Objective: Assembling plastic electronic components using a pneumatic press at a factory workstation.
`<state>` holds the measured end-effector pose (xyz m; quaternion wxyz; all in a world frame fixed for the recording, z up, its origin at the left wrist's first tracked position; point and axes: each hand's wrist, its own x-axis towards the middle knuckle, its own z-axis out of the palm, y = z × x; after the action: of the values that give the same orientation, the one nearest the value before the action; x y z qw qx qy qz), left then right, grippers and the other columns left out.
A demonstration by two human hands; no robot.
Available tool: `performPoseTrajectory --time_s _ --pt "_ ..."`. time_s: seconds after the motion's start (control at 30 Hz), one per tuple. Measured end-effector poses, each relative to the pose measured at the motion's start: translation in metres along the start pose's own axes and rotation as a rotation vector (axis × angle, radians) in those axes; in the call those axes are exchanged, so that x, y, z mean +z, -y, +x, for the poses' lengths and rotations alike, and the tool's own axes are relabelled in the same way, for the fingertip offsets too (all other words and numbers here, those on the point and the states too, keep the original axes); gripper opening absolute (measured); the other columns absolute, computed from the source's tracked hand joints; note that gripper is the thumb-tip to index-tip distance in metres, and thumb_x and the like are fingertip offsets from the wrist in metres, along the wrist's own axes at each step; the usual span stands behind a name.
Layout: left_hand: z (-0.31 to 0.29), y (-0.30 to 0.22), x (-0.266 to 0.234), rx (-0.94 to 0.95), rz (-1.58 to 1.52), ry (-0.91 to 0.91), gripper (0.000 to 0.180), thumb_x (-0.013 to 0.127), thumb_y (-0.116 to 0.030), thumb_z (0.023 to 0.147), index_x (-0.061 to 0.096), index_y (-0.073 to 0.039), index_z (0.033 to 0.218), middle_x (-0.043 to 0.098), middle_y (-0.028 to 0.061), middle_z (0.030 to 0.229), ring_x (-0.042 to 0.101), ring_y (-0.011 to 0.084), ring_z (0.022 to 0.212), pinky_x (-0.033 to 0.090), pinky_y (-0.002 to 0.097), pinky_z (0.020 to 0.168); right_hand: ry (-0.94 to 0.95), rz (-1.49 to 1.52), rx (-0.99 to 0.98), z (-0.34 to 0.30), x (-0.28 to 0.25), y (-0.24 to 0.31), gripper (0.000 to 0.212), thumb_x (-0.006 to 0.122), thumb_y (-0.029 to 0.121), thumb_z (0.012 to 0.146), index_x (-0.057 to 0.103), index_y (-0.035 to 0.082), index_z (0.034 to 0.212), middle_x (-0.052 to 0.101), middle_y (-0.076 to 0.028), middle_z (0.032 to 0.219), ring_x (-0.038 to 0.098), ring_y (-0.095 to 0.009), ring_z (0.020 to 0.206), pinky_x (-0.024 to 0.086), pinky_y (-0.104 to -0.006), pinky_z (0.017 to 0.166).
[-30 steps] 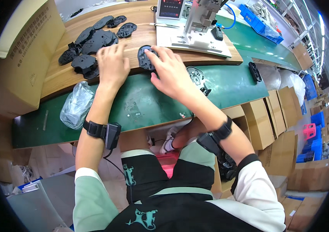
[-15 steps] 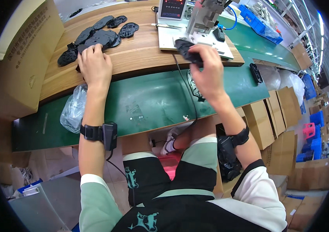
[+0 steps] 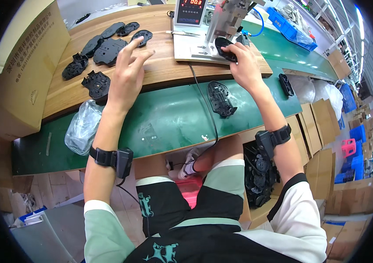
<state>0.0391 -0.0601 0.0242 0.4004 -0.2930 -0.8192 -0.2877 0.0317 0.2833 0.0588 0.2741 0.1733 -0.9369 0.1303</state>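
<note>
Black shell (image 3: 223, 50) was pinched by right hand (image 3: 246, 66) near press (image 3: 229, 22); left hand (image 3: 127, 78) was spread above worktop (image 3: 167, 56). Slip was judged possible: shell gripped by one edge only.

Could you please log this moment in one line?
Right hand: holds black part at metal machine | Left hand: open, near loose black parts

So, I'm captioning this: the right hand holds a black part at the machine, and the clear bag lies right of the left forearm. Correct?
Not quite: the clear bag lies left of the left forearm, as the head view shows. The right hand does hold a black part at the machine.
</note>
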Motion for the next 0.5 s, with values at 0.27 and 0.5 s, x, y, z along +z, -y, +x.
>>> performPoseTrajectory --time_s 0.27,0.5 --pt "-0.003 0.0 0.002 0.095 0.211 0.04 0.03 0.078 -0.017 0.09 0.069 -0.009 0.117 0.068 0.0109 0.117 0.064 0.0325 0.112 0.046 0.044 0.105 0.005 -0.129 -0.097 0.002 0.0 0.005 0.04 0.066 -0.006 0.074 0.073 0.007 0.111 0.071 -0.012 0.108 0.066 -0.036 0.105 0.054 -0.046 0.095" --pt "-0.013 0.012 0.004 -0.234 0.188 0.291 0.025 0.07 -0.02 0.093 0.059 -0.003 0.108 0.064 0.0157 0.101 0.064 0.0362 0.101 0.051 0.0463 0.092 -0.094 -0.146 -0.105 -0.002 0.005 0.007 0.038 0.067 -0.006 0.075 0.073 0.007 0.11 0.07 -0.011 0.104 0.066 -0.034 0.102 0.054 -0.0456 0.092"
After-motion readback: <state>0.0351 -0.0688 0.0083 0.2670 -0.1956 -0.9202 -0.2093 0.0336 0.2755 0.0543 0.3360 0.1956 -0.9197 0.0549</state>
